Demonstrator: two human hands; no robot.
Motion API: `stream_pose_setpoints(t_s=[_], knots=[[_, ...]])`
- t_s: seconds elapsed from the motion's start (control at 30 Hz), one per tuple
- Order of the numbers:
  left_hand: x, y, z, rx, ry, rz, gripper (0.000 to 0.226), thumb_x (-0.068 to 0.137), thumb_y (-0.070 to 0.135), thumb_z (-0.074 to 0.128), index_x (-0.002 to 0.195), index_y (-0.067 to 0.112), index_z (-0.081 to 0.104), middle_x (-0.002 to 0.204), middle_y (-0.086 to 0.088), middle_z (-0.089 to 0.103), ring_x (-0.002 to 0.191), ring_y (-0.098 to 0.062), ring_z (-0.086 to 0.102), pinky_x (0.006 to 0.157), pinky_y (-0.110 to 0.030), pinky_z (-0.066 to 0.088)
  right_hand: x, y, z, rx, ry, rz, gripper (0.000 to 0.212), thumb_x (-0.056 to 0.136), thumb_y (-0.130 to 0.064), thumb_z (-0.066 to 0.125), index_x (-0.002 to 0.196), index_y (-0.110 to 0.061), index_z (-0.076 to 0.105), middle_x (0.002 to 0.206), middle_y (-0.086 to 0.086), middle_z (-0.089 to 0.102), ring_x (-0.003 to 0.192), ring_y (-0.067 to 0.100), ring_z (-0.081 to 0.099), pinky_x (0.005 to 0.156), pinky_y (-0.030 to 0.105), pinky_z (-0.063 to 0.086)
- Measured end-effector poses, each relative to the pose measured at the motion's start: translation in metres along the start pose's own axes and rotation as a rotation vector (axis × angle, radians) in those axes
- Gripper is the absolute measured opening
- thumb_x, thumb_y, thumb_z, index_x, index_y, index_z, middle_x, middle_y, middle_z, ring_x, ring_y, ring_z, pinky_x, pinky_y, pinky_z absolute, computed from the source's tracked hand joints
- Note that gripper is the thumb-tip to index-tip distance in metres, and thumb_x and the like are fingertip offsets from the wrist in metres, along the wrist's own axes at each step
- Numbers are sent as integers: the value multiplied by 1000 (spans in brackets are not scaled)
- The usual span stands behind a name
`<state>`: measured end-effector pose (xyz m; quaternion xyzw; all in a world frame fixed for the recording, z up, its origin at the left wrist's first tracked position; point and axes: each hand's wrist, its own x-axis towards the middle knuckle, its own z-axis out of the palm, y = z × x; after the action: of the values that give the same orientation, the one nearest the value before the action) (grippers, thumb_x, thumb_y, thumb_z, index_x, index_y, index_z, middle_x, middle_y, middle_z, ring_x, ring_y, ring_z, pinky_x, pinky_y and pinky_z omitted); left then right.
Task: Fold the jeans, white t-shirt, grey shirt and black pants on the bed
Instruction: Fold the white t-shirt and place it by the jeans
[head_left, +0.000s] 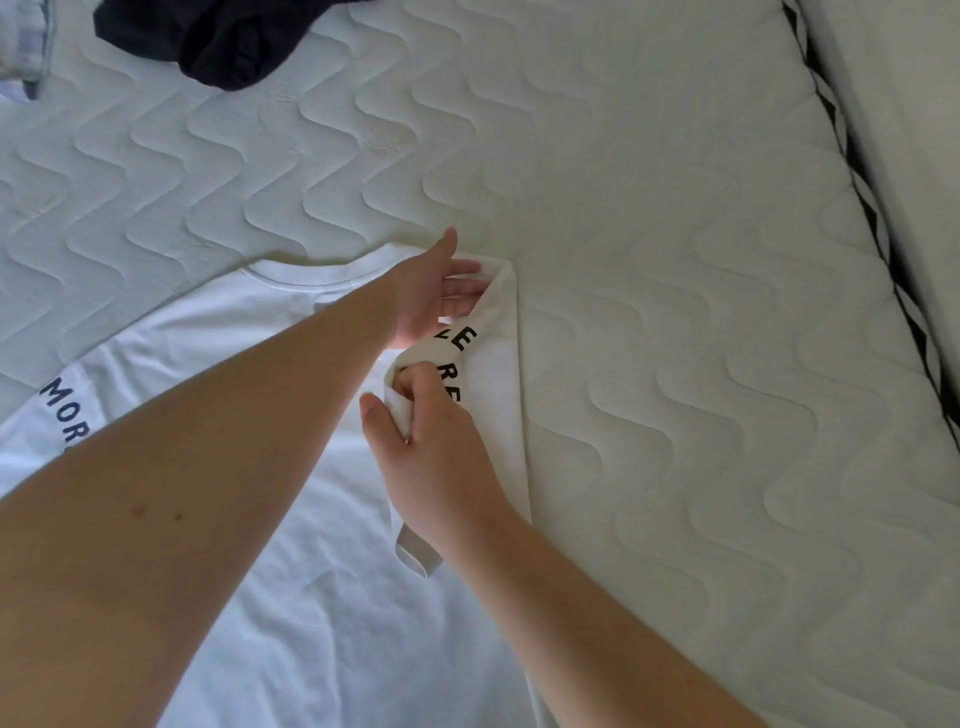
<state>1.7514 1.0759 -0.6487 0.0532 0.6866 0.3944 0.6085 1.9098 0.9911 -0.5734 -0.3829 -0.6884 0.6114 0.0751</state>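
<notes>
The white t-shirt (291, 467) lay spread flat on the bed (675, 260), neck opening towards the far side, its body covering the near left part of the mattress and running out of view at the bottom edge. Its right sleeve (493, 358), printed with black letters, was being turned inward over the body, which looked like the first side fold of the shirt. The right hand (441, 457) pinched the sleeve's hem between thumb and curled fingers (410, 379), lifting the cloth so it could be carried across. The left hand (441, 291), reaching across from the other side, lay at the shoulder with its fingers straight and close together, touching the fabric just under the raised fold; it seemed placed there to hold the shoulder line steady and give the fold a crisp edge. The opposite sleeve (65, 410), also lettered, lay flat at the left, not yet folded. A dark garment (208, 36), probably the black pants, sat bunched at the far edge, well apart from the shirt, and a scrap of pale cloth (23, 47) showed at the top left corner, too cropped to identify. The bed's surface was a white quilted mattress with a wavy stitch pattern, edged on the right by black-and-white piping (862, 208), beyond which a pale surface showed.
</notes>
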Motion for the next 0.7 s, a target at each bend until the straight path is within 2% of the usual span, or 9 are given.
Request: stream_pose_setpoints(t_s=[0.1, 0.17, 0.2, 0.3, 0.37, 0.47, 0.53, 0.63, 0.7], knots=[[-6, 3, -16, 261, -8, -32, 65, 95, 68, 34, 128, 17, 58, 112, -1, 72, 102, -18, 68, 81, -36, 49, 1, 10, 12, 59, -144, 32, 28, 98, -38, 53, 122, -25, 48, 129, -13, 53, 103, -3, 52, 82, 14, 34], [-8, 3, -16, 488, 70, -59, 71, 90, 75, 36, 126, 19, 61, 125, -4, 67, 108, -23, 63, 91, -39, 49, -2, 19, 16, 5, -254, 21, 43, 98, -42, 51, 139, -31, 43, 155, -20, 27, 137, -8, 27, 101, 12, 23], [-8, 1, -12, 616, 123, -43, 77, 86, 79, 38, 131, 19, 57, 135, -6, 60, 118, -27, 58, 98, -41, 45, -4, 25, 17, -43, -273, 1, 46, 99, -42, 50, 142, -33, 41, 159, -21, 19, 142, -8, 17, 104, 11, 18], [-6, -10, 0, 1002, 169, 92, 90, 79, 76, 55, 146, 18, 39, 148, -5, 45, 133, -28, 45, 92, -35, 41, -12, 42, 15, -140, -276, 2, 44, 100, -40, 48, 143, -34, 42, 159, -22, 17, 143, -7, 14, 104, 6, 14], [-1, -20, 3, 1087, 241, 238, 67, 87, 51, 66, 140, 15, 45, 135, -5, 55, 121, -26, 54, 77, -27, 42, -19, 56, 11, -176, -240, 35, 41, 101, -38, 48, 142, -33, 45, 157, -21, 24, 142, -6, 19, 108, 8, 15], [0, -25, -1, 1055, 365, 402, 28, 96, 20, 57, 123, 13, 57, 111, -6, 63, 89, -22, 58, 63, -26, 39, -30, 75, 1, -207, -132, 75, 40, 100, -30, 51, 140, -27, 49, 148, -16, 41, 137, 2, 34, 107, 8, 24], [-5, -28, -4, 1023, 374, 467, 28, 96, 19, 58, 124, 15, 56, 114, -8, 63, 91, -22, 56, 71, -31, 43, -39, 86, -9, -260, -54, 92, 40, 99, -23, 53, 138, -24, 50, 141, -11, 49, 131, 8, 41, 102, 7, 27], [-24, -41, -6, 955, 442, 667, 33, 94, 20, 61, 126, 13, 56, 115, -9, 58, 106, -23, 56, 93, -37, 46, -53, 103, -22, -373, 102, 98, 43, 95, -19, 60, 137, -17, 51, 137, -4, 52, 129, 15, 43, 108, 21, 29], [-45, -56, -2, 850, 501, 787, 27, 94, 17, 58, 120, 11, 58, 108, -7, 58, 101, -19, 56, 93, -32, 45, -64, 113, -28, -388, 165, 146, 46, 93, -23, 65, 136, -15, 52, 131, 1, 54, 124, 19, 47, 107, 30, 34]])
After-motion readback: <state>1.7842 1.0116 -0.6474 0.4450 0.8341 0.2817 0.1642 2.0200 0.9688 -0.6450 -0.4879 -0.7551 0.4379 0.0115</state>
